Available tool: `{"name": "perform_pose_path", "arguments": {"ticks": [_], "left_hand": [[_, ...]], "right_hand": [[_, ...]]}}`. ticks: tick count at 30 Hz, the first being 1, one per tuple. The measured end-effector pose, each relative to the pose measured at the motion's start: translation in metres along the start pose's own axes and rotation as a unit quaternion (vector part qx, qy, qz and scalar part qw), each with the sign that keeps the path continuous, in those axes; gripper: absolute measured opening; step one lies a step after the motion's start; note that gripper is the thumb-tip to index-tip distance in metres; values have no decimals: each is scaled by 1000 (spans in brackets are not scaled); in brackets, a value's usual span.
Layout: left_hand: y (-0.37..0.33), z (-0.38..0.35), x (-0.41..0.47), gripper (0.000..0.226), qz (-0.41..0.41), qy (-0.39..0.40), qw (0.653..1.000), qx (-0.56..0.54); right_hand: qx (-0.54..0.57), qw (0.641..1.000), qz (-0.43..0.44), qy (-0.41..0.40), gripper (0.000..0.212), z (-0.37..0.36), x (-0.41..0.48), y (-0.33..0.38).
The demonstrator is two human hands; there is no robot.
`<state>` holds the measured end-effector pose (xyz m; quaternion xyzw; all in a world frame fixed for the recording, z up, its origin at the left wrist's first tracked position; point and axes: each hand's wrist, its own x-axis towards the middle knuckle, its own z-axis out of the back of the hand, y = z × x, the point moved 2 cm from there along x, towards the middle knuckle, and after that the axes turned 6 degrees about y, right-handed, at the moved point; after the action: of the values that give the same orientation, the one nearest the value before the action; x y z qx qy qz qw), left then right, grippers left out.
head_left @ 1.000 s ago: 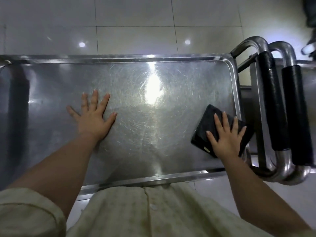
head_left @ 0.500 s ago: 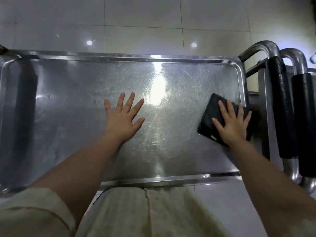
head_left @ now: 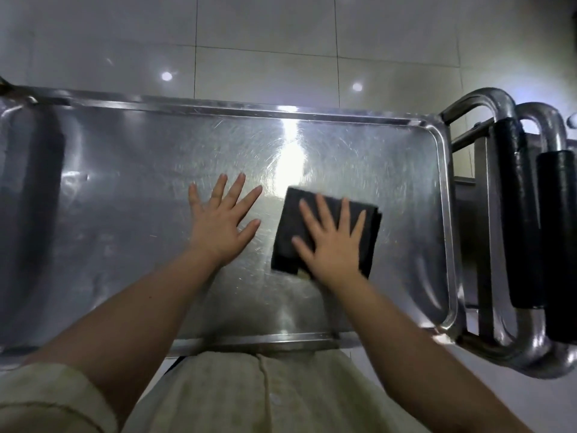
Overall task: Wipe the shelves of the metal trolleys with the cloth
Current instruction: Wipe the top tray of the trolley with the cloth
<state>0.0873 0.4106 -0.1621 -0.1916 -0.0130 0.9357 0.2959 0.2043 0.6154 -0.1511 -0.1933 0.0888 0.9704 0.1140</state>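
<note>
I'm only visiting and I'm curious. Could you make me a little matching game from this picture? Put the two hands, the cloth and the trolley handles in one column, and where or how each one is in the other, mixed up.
Things:
1 left hand
2 right hand
3 cloth
4 handles

States:
A black-padded, beyond the right end of the shelf
B flat on bare metal
C pressing on the cloth
D dark, folded, near the shelf's middle

Pairs: 1-B; 2-C; 3-D; 4-A
</note>
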Motion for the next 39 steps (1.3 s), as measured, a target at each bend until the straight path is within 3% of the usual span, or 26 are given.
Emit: {"name": "perform_pose_path", "arguments": {"ticks": [3,6,11,15,18,22,24,27,30,34,39], "left_hand": [[0,-1,-3,62,-6,-4,1000,-6],[-1,-2,-2,62,-8,-11,1000,-12],[1,-4,2,62,-12,-17,1000,-23],[3,-5,1,65,-15,-12,1000,-14],[2,-4,0,65,-11,-5,1000,-6],[4,-1,-2,58,-15,-3,999,-32],[7,6,-3,54,-7,-40,990,-136],[22,20,-8,59,81,-114,949,-282],[48,28,-15,61,154,-107,950,-249],[79,27,-24,55,167,-54,975,-133],[92,22,-35,56,141,-20,987,-81]], "right_hand": [[-19,999,46,17,70,-24,-58,11],[-14,999,37,19,69,-16,-41,-12],[77,977,-200,-6,67,48,79,-89],[119,941,-317,-21,68,74,112,-142],[127,919,-372,-35,70,74,117,-132],[88,961,-258,-45,69,71,144,-51],[52,985,-161,-28,69,65,157,12],[-2,1000,-6,10,68,51,157,104],[-23,996,83,23,68,45,152,134],[-16,999,40,-4,69,59,162,74],[75,975,-206,-40,71,66,130,-61]]}}
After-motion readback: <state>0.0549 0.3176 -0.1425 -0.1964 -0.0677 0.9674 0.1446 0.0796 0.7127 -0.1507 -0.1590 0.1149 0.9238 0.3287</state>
